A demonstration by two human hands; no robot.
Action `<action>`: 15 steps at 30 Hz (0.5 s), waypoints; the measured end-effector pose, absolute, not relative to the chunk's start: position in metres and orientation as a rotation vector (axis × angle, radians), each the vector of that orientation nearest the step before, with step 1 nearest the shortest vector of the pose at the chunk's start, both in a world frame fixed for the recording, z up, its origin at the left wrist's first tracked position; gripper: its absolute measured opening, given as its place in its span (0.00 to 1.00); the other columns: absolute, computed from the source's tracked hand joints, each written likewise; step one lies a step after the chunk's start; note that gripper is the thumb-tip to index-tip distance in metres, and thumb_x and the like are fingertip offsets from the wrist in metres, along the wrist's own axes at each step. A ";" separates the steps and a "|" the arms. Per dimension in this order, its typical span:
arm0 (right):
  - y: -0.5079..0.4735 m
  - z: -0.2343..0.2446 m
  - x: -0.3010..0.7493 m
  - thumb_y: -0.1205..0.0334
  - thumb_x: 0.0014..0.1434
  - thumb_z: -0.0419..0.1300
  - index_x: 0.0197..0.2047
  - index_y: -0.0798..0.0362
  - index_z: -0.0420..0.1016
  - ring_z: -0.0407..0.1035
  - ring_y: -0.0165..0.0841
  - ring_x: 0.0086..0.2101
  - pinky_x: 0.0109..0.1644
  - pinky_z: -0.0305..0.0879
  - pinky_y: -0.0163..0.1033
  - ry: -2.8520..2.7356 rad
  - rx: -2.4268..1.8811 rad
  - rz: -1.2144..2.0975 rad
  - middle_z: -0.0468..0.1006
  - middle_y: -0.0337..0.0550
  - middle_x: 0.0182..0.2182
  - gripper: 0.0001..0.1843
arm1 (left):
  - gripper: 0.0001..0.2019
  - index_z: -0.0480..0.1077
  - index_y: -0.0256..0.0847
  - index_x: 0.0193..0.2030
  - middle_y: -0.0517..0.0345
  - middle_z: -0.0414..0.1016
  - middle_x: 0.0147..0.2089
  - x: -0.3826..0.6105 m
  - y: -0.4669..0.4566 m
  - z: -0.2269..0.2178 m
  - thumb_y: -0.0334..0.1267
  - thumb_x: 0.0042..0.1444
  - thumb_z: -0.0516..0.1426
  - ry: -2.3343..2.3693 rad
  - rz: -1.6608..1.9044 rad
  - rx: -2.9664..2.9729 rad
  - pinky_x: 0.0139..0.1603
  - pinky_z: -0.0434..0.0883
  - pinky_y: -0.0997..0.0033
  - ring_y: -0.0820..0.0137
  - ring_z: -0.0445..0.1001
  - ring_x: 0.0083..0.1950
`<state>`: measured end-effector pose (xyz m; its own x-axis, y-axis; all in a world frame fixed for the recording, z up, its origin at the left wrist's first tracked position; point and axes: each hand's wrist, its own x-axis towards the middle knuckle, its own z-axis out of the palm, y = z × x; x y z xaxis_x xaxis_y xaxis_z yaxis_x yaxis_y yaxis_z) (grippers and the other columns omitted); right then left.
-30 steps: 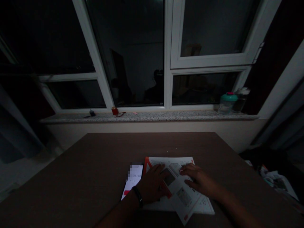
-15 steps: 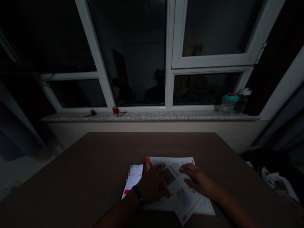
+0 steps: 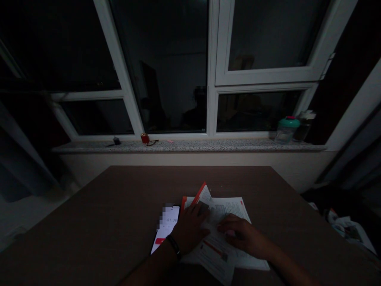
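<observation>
On the brown table lies a printed page [image 3: 208, 254] with red bands, set askew over another printed sheet [image 3: 238, 204]. One red-edged corner of the upper page sticks out past the far edge of the lower one. My left hand [image 3: 192, 228], with a dark band at the wrist, rests flat on the pages, fingers stretched out. My right hand [image 3: 242, 234] presses on the paper to its right, fingers curled in. Something pinkish shows under those fingers; I cannot tell whether it is a thing or my thumb. Left of the pages, a lit phone [image 3: 166, 226] is partly covered by my left forearm.
The table [image 3: 119, 206] reaches to the wall under a window. On the stone sill [image 3: 208, 145] are a small red jar [image 3: 145, 138], a dark little object [image 3: 116, 140] and a jug with a teal lid [image 3: 287, 129]. Crumpled papers [image 3: 348, 230] lie beyond the table's right side.
The upper page has turned, so its red-edged corner now points away past the lower sheet. My right hand has moved slightly left and nearer, its fingers curling. My left hand has stayed about where it was.
</observation>
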<state>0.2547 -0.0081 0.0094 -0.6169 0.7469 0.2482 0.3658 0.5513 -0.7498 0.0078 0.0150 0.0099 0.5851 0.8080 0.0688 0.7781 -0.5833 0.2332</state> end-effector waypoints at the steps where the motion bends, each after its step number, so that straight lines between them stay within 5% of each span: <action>1: -0.006 0.008 0.256 0.64 0.63 0.58 0.46 0.47 0.78 0.70 0.38 0.46 0.50 0.67 0.43 -2.214 -0.918 0.871 0.77 0.46 0.44 0.11 | 0.29 0.59 0.50 0.66 0.50 0.54 0.70 0.007 0.016 0.008 0.41 0.59 0.61 1.315 0.233 2.640 0.66 0.55 0.46 0.52 0.52 0.69; 9: 0.010 -0.010 0.269 0.63 0.61 0.58 0.41 0.50 0.74 0.70 0.35 0.39 0.43 0.67 0.40 -2.009 -1.116 0.786 0.76 0.43 0.37 0.05 | 0.26 0.63 0.49 0.64 0.50 0.51 0.71 0.004 0.017 0.000 0.45 0.60 0.60 1.177 0.310 2.657 0.68 0.51 0.46 0.51 0.49 0.70; 15: 0.010 -0.021 0.260 0.62 0.57 0.61 0.35 0.51 0.71 0.67 0.32 0.30 0.32 0.63 0.35 -1.928 -1.213 0.837 0.73 0.37 0.29 0.03 | 0.32 0.61 0.44 0.64 0.49 0.53 0.71 0.008 0.013 0.005 0.48 0.55 0.64 1.024 0.316 2.654 0.68 0.52 0.50 0.53 0.49 0.70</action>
